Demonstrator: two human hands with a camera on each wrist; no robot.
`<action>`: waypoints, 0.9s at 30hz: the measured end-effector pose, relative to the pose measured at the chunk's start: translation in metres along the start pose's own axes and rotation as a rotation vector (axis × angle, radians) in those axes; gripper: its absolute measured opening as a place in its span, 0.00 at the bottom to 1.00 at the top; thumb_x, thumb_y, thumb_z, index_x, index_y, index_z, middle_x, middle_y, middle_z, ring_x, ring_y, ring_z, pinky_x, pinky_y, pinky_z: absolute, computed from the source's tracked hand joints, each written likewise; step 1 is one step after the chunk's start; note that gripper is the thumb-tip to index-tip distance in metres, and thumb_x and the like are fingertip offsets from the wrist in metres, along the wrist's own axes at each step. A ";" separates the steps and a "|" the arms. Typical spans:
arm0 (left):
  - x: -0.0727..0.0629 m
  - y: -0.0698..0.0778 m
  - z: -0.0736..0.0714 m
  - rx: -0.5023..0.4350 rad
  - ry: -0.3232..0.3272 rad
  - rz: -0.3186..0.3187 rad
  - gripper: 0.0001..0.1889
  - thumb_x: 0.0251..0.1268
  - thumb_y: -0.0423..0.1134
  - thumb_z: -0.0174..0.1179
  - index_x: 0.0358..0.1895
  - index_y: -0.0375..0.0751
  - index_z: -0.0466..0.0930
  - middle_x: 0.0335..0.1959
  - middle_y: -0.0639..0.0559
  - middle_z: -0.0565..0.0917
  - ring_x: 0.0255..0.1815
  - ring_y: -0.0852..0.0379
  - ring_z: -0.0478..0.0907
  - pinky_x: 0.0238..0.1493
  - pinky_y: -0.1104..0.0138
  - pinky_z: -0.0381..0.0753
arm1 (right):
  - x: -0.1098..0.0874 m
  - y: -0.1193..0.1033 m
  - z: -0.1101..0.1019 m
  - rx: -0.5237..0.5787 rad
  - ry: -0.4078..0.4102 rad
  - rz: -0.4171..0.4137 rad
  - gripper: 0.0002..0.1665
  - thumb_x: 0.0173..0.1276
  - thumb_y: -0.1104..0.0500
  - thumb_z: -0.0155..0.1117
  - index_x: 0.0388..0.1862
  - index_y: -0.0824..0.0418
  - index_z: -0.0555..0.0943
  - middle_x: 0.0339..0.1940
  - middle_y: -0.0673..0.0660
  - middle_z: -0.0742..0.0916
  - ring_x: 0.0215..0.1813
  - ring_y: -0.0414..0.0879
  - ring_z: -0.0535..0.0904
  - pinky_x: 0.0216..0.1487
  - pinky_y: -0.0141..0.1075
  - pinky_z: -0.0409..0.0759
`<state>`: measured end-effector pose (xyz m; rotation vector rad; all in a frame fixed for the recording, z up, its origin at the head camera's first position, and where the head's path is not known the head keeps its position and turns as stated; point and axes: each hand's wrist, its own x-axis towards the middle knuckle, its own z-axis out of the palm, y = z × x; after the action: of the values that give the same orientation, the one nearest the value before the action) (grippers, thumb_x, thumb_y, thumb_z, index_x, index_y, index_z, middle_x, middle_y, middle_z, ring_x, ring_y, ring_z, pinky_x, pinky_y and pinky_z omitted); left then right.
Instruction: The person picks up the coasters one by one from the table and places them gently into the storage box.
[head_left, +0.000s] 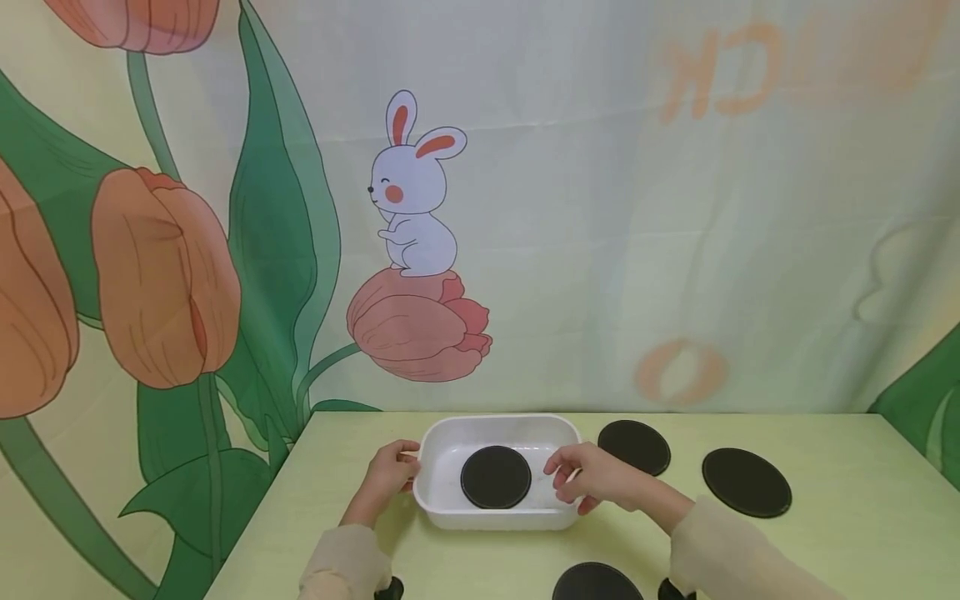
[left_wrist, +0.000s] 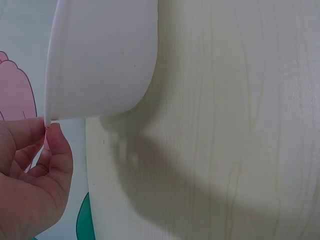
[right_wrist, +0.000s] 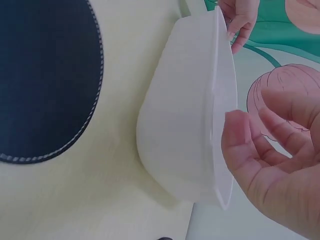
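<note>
A white rectangular basin (head_left: 495, 520) with rounded corners stands on the table. Inside it, flat on the bottom, lies a round black coaster (head_left: 496, 477). My left hand (head_left: 391, 472) pinches the basin's left rim between thumb and fingers; the left wrist view shows the grip on the rim's edge. Over the basin's right end hovers my right hand (head_left: 594, 473), its fingers loosely bent with nothing between them. In the right wrist view its thumb (right_wrist: 237, 137) overlaps the basin's rim.
Right of the basin lie two more black coasters, one at the back (head_left: 634, 447) and one further right (head_left: 746, 482). Another coaster (head_left: 597, 581) is cut off by the bottom of the head view. A printed curtain (head_left: 570, 250) hangs behind the light wood-grain table (head_left: 862, 500).
</note>
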<state>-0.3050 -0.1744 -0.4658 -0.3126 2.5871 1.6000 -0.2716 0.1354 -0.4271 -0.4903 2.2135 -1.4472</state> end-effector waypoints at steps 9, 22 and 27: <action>-0.002 0.002 0.000 0.000 0.003 -0.006 0.17 0.58 0.27 0.51 0.52 0.33 0.70 0.36 0.42 0.74 0.32 0.53 0.74 0.28 0.70 0.77 | -0.022 0.006 -0.002 -0.060 -0.124 -0.023 0.15 0.50 0.70 0.59 0.40 0.66 0.73 0.29 0.55 0.77 0.27 0.43 0.73 0.20 0.34 0.75; -0.001 0.001 0.000 0.000 0.008 0.004 0.17 0.58 0.27 0.51 0.52 0.32 0.69 0.37 0.42 0.74 0.30 0.54 0.74 0.27 0.70 0.77 | -0.038 0.026 0.003 -0.080 -0.202 0.034 0.16 0.49 0.71 0.59 0.40 0.67 0.74 0.26 0.52 0.77 0.22 0.41 0.71 0.17 0.30 0.71; -0.001 0.001 0.000 0.003 0.004 0.012 0.17 0.58 0.27 0.50 0.52 0.32 0.69 0.36 0.41 0.74 0.30 0.54 0.74 0.27 0.70 0.77 | -0.042 0.034 0.006 -0.099 -0.196 0.061 0.16 0.48 0.69 0.60 0.40 0.65 0.75 0.27 0.54 0.77 0.22 0.41 0.71 0.17 0.30 0.70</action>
<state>-0.3041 -0.1739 -0.4648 -0.3016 2.5987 1.6012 -0.2344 0.1659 -0.4530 -0.5673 2.1312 -1.2087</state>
